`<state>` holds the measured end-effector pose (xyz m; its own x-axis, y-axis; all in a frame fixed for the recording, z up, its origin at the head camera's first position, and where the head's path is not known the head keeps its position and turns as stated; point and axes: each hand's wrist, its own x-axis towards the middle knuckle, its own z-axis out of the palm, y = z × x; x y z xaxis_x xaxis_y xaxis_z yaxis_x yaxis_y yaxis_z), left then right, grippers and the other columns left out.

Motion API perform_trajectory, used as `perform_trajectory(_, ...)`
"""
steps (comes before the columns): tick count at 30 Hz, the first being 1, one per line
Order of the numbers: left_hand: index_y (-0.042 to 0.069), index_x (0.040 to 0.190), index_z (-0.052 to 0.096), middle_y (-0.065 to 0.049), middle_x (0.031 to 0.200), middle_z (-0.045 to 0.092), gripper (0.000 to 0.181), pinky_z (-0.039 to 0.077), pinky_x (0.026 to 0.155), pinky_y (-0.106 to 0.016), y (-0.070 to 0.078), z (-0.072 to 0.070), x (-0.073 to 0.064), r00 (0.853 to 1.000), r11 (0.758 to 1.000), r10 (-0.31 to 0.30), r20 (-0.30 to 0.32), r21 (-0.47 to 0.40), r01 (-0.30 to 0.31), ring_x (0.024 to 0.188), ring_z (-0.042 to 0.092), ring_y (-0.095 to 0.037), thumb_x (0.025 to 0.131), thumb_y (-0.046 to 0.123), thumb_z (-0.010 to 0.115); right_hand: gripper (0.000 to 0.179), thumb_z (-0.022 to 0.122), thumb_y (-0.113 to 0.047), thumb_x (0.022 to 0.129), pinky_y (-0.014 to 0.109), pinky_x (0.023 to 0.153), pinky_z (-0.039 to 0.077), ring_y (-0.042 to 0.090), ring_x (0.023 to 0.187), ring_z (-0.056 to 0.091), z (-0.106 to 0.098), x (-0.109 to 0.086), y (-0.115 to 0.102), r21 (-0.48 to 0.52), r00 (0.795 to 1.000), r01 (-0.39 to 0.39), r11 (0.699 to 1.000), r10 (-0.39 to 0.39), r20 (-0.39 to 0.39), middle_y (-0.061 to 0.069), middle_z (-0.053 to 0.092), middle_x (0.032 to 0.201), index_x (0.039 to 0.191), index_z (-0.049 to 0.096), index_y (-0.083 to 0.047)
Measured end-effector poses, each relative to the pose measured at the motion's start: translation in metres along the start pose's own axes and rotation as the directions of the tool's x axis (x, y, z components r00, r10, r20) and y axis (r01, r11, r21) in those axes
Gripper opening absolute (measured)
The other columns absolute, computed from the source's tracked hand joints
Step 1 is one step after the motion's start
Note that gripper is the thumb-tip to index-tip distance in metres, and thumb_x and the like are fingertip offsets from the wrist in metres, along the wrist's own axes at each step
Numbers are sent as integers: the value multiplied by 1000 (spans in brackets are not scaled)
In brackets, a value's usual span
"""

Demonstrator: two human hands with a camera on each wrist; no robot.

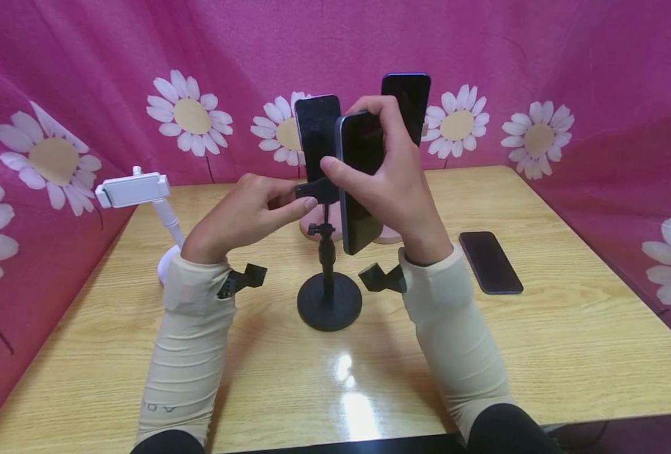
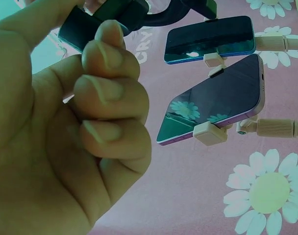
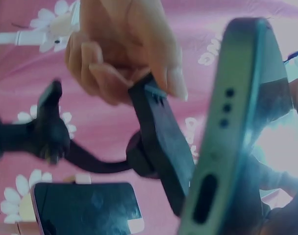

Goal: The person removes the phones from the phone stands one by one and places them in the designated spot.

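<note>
Upright in front of me is a black phone stand (image 1: pixel 328 302) with a round base. Its holder clamp (image 3: pixel 161 142) is pinched at one end between the thumb and fingers of my left hand (image 1: pixel 250 211); the other left fingers (image 2: pixel 107 93) curl in. My right hand (image 1: pixel 398 180) grips a dark phone (image 1: pixel 361 224) by its edges, thumb on the near side and fingers over the top. The phone is tilted upright just right of the clamp. In the right wrist view its bottom edge, with port and speaker holes, overlaps the clamp's end.
Behind, two phones, one on the left (image 1: pixel 318 129) and one on the right (image 1: pixel 406 104), sit in pink stands. A white stand (image 1: pixel 134 190) with no phone in its holder is at left. Another phone (image 1: pixel 491 261) lies on the wooden table (image 1: pixel 568 328) at right, before a pink flowered cloth.
</note>
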<state>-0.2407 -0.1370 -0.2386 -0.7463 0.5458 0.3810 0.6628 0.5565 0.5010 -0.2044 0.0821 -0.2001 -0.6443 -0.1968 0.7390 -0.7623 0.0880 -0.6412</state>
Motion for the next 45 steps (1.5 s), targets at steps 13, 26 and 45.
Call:
perform_trajectory(13, 18, 82, 69, -3, 58, 46, 24, 33, 48, -32, 0, -1, 0, 1000, 1000, -28, 6, -11, 28, 53, 44, -19, 92, 38, 63, 48, 72, -11, 78, 38, 82, 46, 19, 99, 51, -27, 2, 19, -101, 994, -90, 991, 82, -78, 8, 54, 106, 117, 45, -5)
perform_trajectory(26, 16, 83, 69, -4, 59, 44, 25, 32, 49, -32, -1, 2, 1, 999, 999, -36, 20, -38, 37, 55, 42, -18, 93, 37, 63, 58, 76, -35, 79, 44, 81, 48, 17, 96, 55, -79, -13, 88, -375, 947, -321, 870, 306, -102, 0, 58, 110, 123, 42, -20)
perform_trajectory(45, 17, 90, 71, -5, 60, 44, 24, 33, 51, -33, -1, -1, 2, 997, 997, -65, 36, -37, 66, 56, 42, -21, 93, 39, 62, 73, 68, -52, 81, 50, 75, 48, 38, 92, 57, -113, -39, 172, -710, 621, -544, 447, 783, 17, 22, 57, 109, 129, 33, -10)
